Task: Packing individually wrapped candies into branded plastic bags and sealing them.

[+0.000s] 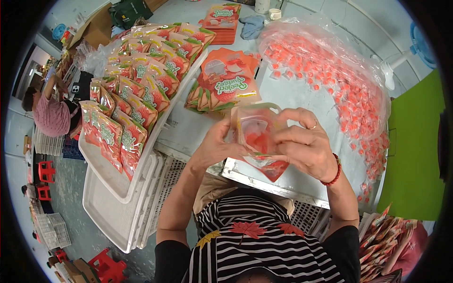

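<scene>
In front of my body a pink candy pouch (258, 137) is held tilted, with red pieces showing at its middle. My left hand (219, 144) grips the pouch's left edge between thumb and fingers. My right hand (304, 141) is closed on the pouch's right side, near its top; its fingertips are partly hidden and slightly blurred. Just beyond lies a fanned pile of flat pouches (226, 85) on the table. To the right, many small red wrapped candies (349, 101) spread along the table's edge, partly on clear plastic film.
At left, a white tray (123, 197) holds rows of filled pouches (141, 89) above stacked trays. A stack of flat pouches (221, 21) and a blue cloth (252, 27) lie at the back. A green panel (415, 146) stands at right. Another person (54, 111) works far left.
</scene>
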Available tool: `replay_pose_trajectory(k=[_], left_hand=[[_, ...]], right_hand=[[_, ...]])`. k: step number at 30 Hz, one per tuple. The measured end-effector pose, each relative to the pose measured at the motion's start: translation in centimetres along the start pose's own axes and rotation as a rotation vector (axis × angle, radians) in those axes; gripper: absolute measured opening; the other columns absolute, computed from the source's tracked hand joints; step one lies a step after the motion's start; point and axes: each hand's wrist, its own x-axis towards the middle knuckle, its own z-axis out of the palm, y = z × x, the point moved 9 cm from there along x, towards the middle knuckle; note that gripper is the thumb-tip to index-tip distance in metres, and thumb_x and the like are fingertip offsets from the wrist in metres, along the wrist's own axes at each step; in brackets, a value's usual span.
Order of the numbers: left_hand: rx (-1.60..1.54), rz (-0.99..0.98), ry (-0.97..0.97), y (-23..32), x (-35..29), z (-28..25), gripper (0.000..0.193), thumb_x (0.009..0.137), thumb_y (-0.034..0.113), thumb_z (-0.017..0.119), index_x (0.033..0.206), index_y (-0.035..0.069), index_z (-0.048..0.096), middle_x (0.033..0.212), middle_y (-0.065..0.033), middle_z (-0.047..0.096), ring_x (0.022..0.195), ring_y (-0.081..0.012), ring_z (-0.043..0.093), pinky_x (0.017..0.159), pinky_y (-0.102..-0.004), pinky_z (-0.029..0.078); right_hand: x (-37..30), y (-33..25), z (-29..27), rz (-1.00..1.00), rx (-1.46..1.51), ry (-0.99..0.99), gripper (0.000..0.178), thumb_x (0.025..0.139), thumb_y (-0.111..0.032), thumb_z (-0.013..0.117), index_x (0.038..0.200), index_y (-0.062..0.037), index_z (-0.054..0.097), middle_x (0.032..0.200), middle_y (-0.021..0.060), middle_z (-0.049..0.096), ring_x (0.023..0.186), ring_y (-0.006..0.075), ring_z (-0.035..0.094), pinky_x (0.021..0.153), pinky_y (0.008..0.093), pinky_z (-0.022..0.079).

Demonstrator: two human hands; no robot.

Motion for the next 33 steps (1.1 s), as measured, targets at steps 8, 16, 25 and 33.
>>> replay_pose_trajectory(k=[8, 16, 25, 33], left_hand=[[0.163, 0.171, 0.262, 2.8, -1.4, -0.2, 0.011, 0.087, 0.003, 0.062, 0.093, -0.004, 0.068, 0.09, -0.0041, 0.067, 0.073, -0.0068, 0.059, 0.066, -0.0206, 0.048], [0.397, 0.131, 0.368, 3.3, -1.9, -0.2, 0.013, 0.086, 0.006, 0.064, 0.093, -0.005, 0.066, 0.079, -0.0024, 0.066, 0.071, -0.0038, 0.057, 0.062, -0.019, 0.047], [0.301, 0.069, 0.293, 3.7, -2.6, -0.3, 0.013, 0.088, 0.005, 0.063, 0.096, -0.005, 0.064, 0.081, -0.0056, 0.069, 0.076, -0.0038, 0.06, 0.066, -0.0189, 0.049], [0.531, 0.236, 0.295, 5.4, -3.3, 0.6, 0.014, 0.088, -0.001, 0.061, 0.1, -0.006, 0.063, 0.088, -0.0062, 0.069, 0.08, -0.005, 0.06, 0.071, -0.0192, 0.049]], right_hand=[[-1.1, 0.8, 0.1, 0.151, -0.07, -0.225, 0.03, 0.067, -0.03, 0.078, 0.079, -0.0047, 0.067, 0.076, 0.0035, 0.063, 0.104, 0.0278, 0.056, 0.084, 0.0419, 0.041], [-2.1, 3.1, 4.2, 0.309, 0.119, -0.38, 0.021, 0.079, -0.021, 0.072, 0.088, -0.0019, 0.069, 0.079, 0.0104, 0.067, 0.096, 0.0312, 0.058, 0.087, 0.0389, 0.045], [-1.3, 1.4, 3.6, 0.131, 0.155, -0.228, 0.022, 0.085, -0.024, 0.063, 0.099, -0.0087, 0.07, 0.096, 0.0066, 0.069, 0.104, 0.0265, 0.055, 0.091, 0.0394, 0.041], [-2.2, 1.0, 5.7, 0.111, 0.05, -0.439, 0.03, 0.09, -0.034, 0.057, 0.093, -0.0084, 0.071, 0.085, 0.0072, 0.067, 0.107, 0.0253, 0.053, 0.092, 0.0418, 0.038]])
